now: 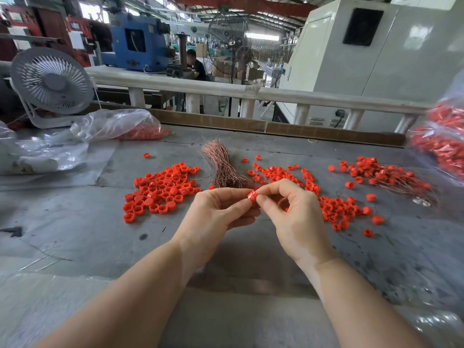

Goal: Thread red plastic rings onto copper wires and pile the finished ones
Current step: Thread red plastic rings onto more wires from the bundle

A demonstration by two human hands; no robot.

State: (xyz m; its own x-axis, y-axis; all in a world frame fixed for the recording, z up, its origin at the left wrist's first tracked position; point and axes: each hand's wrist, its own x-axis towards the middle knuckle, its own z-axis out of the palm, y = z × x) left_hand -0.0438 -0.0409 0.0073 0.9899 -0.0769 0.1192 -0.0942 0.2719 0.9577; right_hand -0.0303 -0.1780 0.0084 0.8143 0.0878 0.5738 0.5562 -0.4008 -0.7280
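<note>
Both forearms reach in from the bottom edge over the grey worktable (75,222). L hand (216,212) and R hand (293,212) meet at centre, above the table. Between them one red ring (251,197) is pinched: L fingertips on its left side, R thumb & index on its right. Other R fingers are curled in toward the palm. A thin wire strand (263,218) shows just below the ring btwn the hands; can't tell if it's through the ring.

Left of the hands lies a pile of loose red rings (160,190), flat on the table, a few strays at its near edge. Right of the hands, a second scatter of rings (336,209) spreads toward the R side, w/ single rings apart at its near end. Just beyond the hands sits the bundle of copper wires (223,167), frayed ends fanned toward the far side, btwn the two ring groups.

Further right, the finished pile (391,175): rings w/ wires trailing out toward the R. At the R edge, a clear bag of red rings (444,146), blurred. Far left, a crumpled plastic bag (118,126) w/ some red rings inside, and behind it a white desk fan (51,81). Beyond the table edge runs a white railing (276,94); past that, a pedestal fan (236,49), a blue machine (135,41) and a seated person (195,65).
</note>
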